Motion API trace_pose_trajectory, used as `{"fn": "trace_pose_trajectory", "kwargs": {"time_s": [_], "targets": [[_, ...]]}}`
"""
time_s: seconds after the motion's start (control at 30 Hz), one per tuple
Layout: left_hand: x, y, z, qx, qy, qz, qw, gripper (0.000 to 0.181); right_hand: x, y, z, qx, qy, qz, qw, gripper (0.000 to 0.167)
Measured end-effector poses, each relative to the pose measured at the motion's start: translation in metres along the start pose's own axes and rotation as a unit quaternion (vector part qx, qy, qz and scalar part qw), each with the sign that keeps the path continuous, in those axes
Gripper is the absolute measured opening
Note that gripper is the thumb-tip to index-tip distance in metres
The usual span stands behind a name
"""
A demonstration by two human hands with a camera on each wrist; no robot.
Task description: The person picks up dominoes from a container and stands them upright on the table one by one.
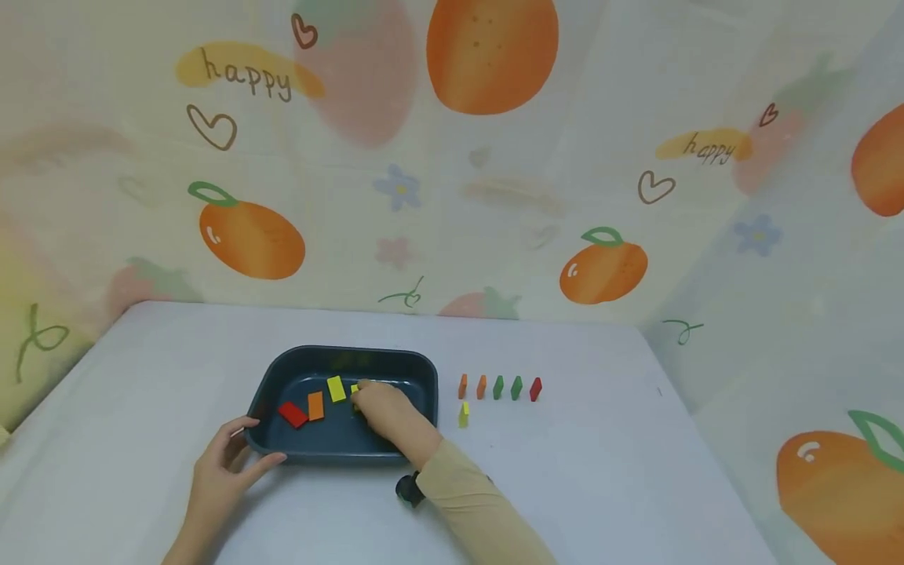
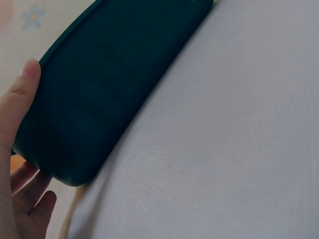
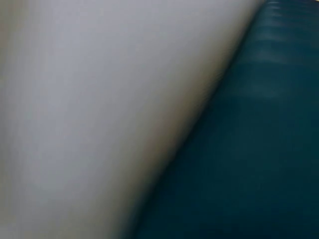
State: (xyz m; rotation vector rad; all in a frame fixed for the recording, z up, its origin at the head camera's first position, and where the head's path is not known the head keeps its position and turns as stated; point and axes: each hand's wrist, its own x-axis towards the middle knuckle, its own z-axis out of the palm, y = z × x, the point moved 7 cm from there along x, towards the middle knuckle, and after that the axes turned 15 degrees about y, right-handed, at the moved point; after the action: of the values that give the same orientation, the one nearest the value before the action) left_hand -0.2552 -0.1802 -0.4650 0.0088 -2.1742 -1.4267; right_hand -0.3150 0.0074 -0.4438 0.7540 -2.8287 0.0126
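A dark blue-green tray [image 1: 339, 457] stands on the white table. My left hand [image 1: 220, 475] grips its near left corner, and in the left wrist view the thumb [image 2: 30, 74] lies along the tray's wall [image 2: 99, 94]. Inside the tray, my right hand [image 1: 387, 412] pinches a yellow block [image 1: 355, 388], mostly hidden by the fingers. Left of that hand lie another yellow block [image 1: 336, 389], an orange block [image 1: 315, 406] and a red block [image 1: 293, 414]. The right wrist view is blurred and shows only the tray's side [image 3: 249, 164] beside the table.
Right of the tray, a row of upright blocks holds orange [image 1: 482, 387], green [image 1: 498, 388] and red [image 1: 536, 389] pieces. A yellow block [image 1: 464, 414] stands in front of the row. Behind the table hangs a fruit-printed cloth [image 1: 452, 180].
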Motion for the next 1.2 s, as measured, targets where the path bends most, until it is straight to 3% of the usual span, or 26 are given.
{"fn": "trace_pose_trajectory", "kwargs": {"time_s": [0.1, 0.2, 0.4, 0.53, 0.7, 0.9, 1.0, 1.2], "targets": [[-0.001, 0.001, 0.001, -0.004, 0.002, 0.008, 1.0, 0.061, 0.0, -0.001, 0.0, -0.016, 0.008, -0.022, 0.9996, 0.023], [-0.002, 0.002, 0.0, -0.008, 0.008, 0.016, 0.9998, 0.062, -0.001, -0.001, -0.001, 0.005, 0.011, -0.027, 0.9996, 0.019], [0.001, 0.003, 0.003, -0.013, 0.011, 0.028, 0.9995, 0.062, -0.005, 0.001, -0.001, 0.07, -0.026, 0.016, 0.9971, 0.019], [0.002, 0.003, 0.004, -0.016, 0.004, 0.027, 0.9995, 0.061, -0.005, 0.002, 0.001, 0.036, -0.043, 0.034, 0.9979, 0.019], [0.0, 0.002, 0.0, -0.011, 0.009, 0.021, 0.9997, 0.061, -0.002, -0.004, 0.004, -0.016, -0.033, 0.037, 0.9987, 0.016], [-0.001, 0.001, 0.0, -0.01, 0.012, 0.016, 0.9997, 0.061, -0.004, 0.002, 0.002, 0.015, -0.015, 0.096, 0.9952, 0.017], [-0.001, 0.0, 0.001, -0.013, 0.011, 0.019, 0.9997, 0.061, -0.008, 0.004, 0.001, 0.02, -0.026, 0.108, 0.9936, 0.013], [-0.001, -0.002, 0.001, -0.012, 0.009, 0.021, 0.9997, 0.062, -0.014, -0.006, -0.004, -0.016, -0.035, 0.076, 0.9964, 0.01]]}}
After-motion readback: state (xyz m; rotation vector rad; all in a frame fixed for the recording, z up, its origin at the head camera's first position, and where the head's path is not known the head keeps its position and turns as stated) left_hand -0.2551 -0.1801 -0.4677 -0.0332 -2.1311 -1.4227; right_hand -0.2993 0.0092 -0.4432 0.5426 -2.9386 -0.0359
